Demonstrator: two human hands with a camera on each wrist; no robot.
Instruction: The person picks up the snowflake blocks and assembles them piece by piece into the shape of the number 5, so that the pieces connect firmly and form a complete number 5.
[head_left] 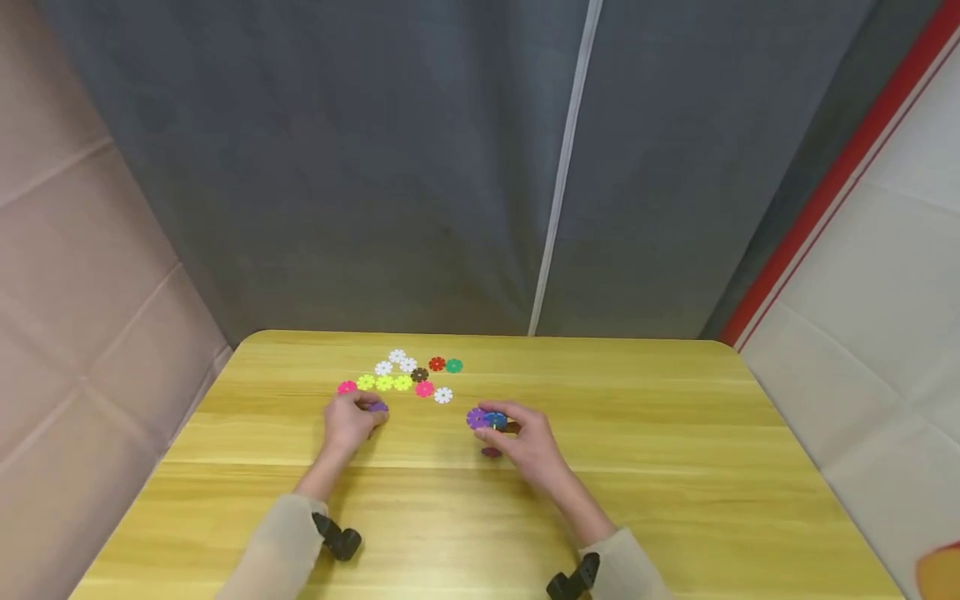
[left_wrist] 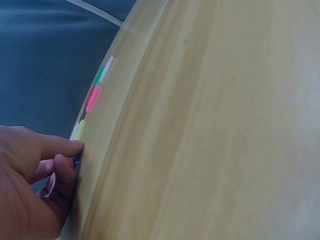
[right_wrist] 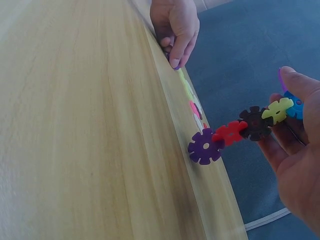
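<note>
Yellow wood-grain table [head_left: 675, 467] against a grey curtain [head_left: 375, 167], with loose snowflake discs [head_left: 405, 373] scattered at about 12 o'clock from the hands. The left hand [head_left: 348, 421] has its fingers curled down over a purple disc [head_left: 377, 407] lying flat on the table, pinching it at the edge. The right hand [right_wrist: 295, 150] is closed around one end of a linked chain [right_wrist: 240, 131] of discs: blue and yellow in its fingertips, then dark, red and purple strung out toward 8 o'clock, the far purple one close to the tabletop. To do the joining well, it seems wise to lift the loose disc cleanly, turn its slot square to the chain's end slot, and keep the chain steady so it does not twist apart
</note>
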